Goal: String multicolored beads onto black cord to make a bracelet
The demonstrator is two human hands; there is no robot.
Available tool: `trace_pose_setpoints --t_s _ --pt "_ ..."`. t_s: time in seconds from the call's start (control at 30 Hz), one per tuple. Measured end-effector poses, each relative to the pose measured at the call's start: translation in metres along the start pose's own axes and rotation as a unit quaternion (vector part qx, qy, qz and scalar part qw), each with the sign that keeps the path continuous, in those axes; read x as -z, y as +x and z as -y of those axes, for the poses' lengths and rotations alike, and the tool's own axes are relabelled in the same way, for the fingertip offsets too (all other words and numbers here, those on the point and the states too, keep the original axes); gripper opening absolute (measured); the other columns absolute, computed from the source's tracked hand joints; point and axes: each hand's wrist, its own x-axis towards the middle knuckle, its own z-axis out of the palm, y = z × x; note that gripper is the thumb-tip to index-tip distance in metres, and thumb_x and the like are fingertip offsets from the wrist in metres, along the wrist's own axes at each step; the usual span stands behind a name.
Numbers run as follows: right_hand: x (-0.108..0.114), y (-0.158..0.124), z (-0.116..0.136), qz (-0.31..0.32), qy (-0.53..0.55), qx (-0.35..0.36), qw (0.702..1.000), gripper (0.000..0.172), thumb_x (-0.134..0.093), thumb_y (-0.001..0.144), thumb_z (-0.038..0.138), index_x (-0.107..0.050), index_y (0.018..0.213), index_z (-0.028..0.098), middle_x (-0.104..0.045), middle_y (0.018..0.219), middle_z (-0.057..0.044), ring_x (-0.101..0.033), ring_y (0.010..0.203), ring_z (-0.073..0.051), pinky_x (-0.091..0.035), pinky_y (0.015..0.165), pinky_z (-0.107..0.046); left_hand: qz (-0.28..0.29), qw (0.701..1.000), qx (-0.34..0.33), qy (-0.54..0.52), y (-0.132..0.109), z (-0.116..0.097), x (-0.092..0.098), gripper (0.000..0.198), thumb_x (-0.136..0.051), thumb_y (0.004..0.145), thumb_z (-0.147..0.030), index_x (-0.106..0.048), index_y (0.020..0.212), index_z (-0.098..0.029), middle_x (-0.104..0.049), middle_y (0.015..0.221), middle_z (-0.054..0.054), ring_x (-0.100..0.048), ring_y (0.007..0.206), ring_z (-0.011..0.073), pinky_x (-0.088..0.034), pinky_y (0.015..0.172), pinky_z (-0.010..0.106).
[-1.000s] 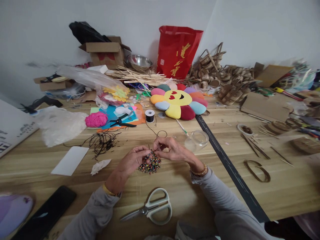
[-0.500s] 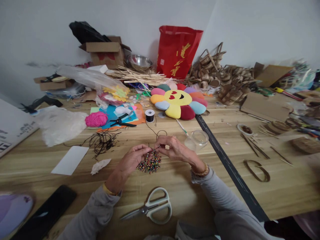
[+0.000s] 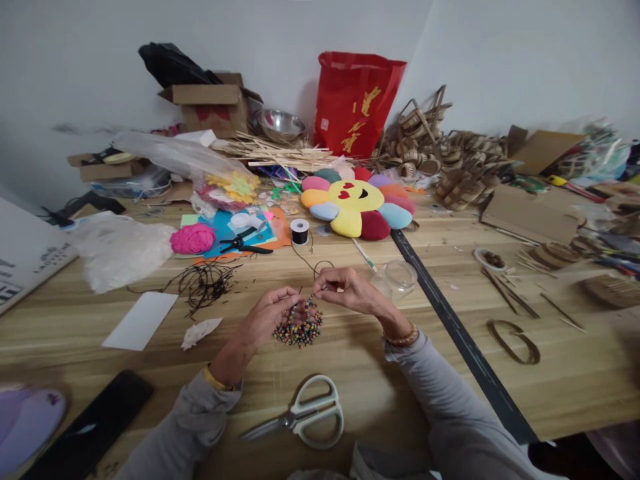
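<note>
Between both hands hangs a string of small coloured beads, its middle drooping over a pile of loose beads (image 3: 299, 335) on the wooden table. My left hand (image 3: 270, 312) pinches one end of the beaded cord, palm partly behind the strand. The other end is pinched in the fingertips of my right hand (image 3: 347, 291). Thin black cord runs up from near the right fingers toward a spool of black cord (image 3: 300, 232). White-handled scissors (image 3: 305, 417) lie in front of the pile, blades pointing left.
Left of my hands are tangled black cord (image 3: 207, 283), a white card (image 3: 141, 321) and crumpled tissue (image 3: 201, 332). Beyond stand pliers (image 3: 243, 243), pink yarn (image 3: 193, 238) and a flower cushion (image 3: 357, 200). A clear jar (image 3: 400, 277) sits by my right hand; a phone (image 3: 90, 427) lies lower left.
My hands have drawn slightly apart and up from the bead pile. The strung beads now show as a drooping loop between them.
</note>
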Motion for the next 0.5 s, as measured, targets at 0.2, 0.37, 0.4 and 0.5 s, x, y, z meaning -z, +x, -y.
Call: trace_pose_setpoints --t_s 0.2,0.37,0.4,0.5 --pt "0.0 0.002 -0.009 0.023 0.048 -0.012 0.999 0.016 -0.061 0.083 0.027 -0.066 0.083 0.012 -0.056 0.072 0.0 -0.043 0.06 -0.009 -0.035 0.056 -0.022 0.026 1.0 0.006 0.0 -0.002 -0.001 -0.001 0.035 -0.078 0.067 -0.04 -0.056 0.076 -0.015 -0.074 0.073 0.007 -0.071 0.065 0.0199 -0.052 0.057 0.026" --pt "-0.002 0.004 -0.013 0.033 0.069 -0.027 0.997 0.015 -0.063 0.079 0.026 -0.067 0.082 0.012 -0.058 0.072 0.0 -0.047 0.06 -0.009 -0.037 0.056 -0.021 0.021 1.0 0.01 -0.001 -0.005 -0.003 -0.006 0.035 -0.078 0.067 -0.042 -0.058 0.075 -0.015 -0.074 0.073 0.007 -0.07 0.062 0.0195 -0.051 0.054 0.025" --pt "-0.003 0.004 -0.013 0.033 0.074 -0.031 0.996 0.015 -0.063 0.079 0.026 -0.067 0.082 0.012 -0.058 0.072 0.0 -0.047 0.06 -0.009 -0.038 0.056 -0.021 0.019 1.0 0.009 0.001 -0.005 -0.003 -0.006 0.034 -0.078 0.067 -0.042 -0.059 0.075 -0.014 -0.074 0.072 0.007 -0.07 0.061 0.0191 -0.051 0.053 0.025" --pt "-0.005 0.003 -0.012 0.043 0.08 -0.041 0.995 0.014 -0.063 0.079 0.026 -0.067 0.082 0.013 -0.06 0.071 0.001 -0.049 0.059 -0.009 -0.039 0.056 -0.021 0.007 1.0 0.009 0.012 -0.004 -0.001 -0.007 0.034 -0.079 0.066 -0.041 -0.062 0.075 -0.013 -0.074 0.069 0.007 -0.068 0.057 0.0178 -0.05 0.052 0.025"
